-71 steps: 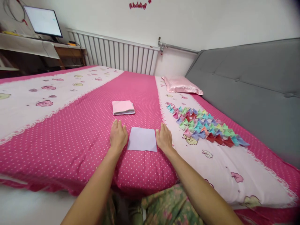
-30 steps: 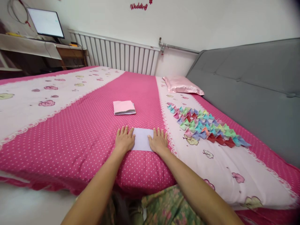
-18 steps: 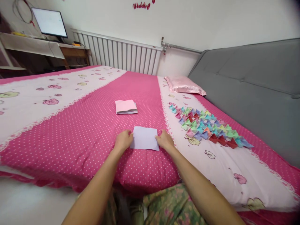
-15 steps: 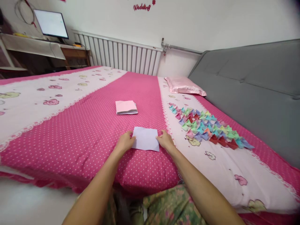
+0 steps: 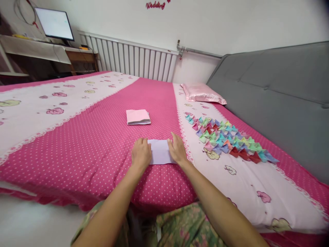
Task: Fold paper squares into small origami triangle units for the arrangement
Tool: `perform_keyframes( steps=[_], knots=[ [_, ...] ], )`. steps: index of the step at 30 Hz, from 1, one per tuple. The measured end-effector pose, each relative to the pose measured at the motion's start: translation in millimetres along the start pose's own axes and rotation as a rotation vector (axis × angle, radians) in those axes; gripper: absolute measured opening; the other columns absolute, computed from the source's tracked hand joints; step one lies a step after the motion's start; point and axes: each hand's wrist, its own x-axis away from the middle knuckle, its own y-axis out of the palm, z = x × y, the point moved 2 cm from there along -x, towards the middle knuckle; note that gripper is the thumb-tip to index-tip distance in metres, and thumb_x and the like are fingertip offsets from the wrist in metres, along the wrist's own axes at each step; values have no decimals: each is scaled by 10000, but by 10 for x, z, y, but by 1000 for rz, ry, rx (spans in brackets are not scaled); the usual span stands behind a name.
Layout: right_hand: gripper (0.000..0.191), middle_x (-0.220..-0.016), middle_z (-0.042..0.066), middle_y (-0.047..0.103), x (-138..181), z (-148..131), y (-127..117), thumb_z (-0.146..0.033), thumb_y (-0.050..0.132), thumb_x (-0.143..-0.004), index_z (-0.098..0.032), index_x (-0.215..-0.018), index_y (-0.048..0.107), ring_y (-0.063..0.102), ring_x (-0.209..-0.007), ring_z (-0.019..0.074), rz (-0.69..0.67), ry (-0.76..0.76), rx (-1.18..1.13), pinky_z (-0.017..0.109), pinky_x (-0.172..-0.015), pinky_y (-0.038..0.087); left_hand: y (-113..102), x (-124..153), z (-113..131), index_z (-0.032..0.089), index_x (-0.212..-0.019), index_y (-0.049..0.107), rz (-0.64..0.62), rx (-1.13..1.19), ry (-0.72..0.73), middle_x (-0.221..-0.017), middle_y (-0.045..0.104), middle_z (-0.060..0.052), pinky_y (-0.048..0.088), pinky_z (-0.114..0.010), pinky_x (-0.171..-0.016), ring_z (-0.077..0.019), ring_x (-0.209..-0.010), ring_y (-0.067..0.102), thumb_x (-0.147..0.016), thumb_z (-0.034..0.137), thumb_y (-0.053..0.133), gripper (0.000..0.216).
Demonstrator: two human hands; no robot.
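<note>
A light purple sheet of paper (image 5: 161,152) lies on the pink dotted part of the bedspread near the bed's front edge, directly before me. Curled fingers of my left hand (image 5: 141,153) hold its left side, the thumb along the edge. My right hand (image 5: 178,148) grips the right side with its thumb over the sheet, while the index finger points up past the far edge. Both side edges of the paper are hidden by the hands. Beyond the sheet is a stack of square papers (image 5: 138,116), pink on top.
Rows of small folded paper boats (image 5: 228,139) in many colours stand on the right. Behind them lie a pink pillow (image 5: 203,93) and a grey padded headboard (image 5: 272,79). A radiator (image 5: 128,56) runs along the far wall, with a monitor (image 5: 54,24) on a desk at left.
Both hands have come inward over the paper's sides, covering more of it. The left fingers are now curled over its edge, and the right hand has turned with its index finger raised.
</note>
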Motion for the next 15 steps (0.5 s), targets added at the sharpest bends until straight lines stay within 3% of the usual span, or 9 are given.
perform_keyframes(
  steps=[4, 8, 15],
  knots=[
    [528, -1389, 70, 250, 39, -160, 219, -412, 171, -889, -137, -1339, 200, 153, -1286, 144, -181, -271, -156, 318, -1042, 139, 260, 13, 84, 12, -1251, 355, -76, -38, 290, -1333, 327, -185, 214, -363, -1018, -244, -1262, 232, -841, 211, 232, 472],
    [595, -1400, 82, 216, 74, -96, 453, -471, 119, -875, -111, -1342, 195, 145, -1290, 162, -366, -202, -68, 335, -1046, 103, 464, -1, 41, 31, -1304, 271, -241, -102, 372, -1370, 274, -148, 166, -380, -1037, -244, -1279, 187, -824, 222, 245, 517],
    [641, -1410, 66, 189, 75, -11, 501, -525, 81, -852, -131, -1342, 204, 112, -1296, 184, -380, -136, 113, 356, -1041, 56, 474, -11, 6, 57, -1306, 286, -297, -133, 355, -1361, 302, -128, 159, -380, -1032, -247, -1265, 226, -827, 238, 209, 518]
  ],
)
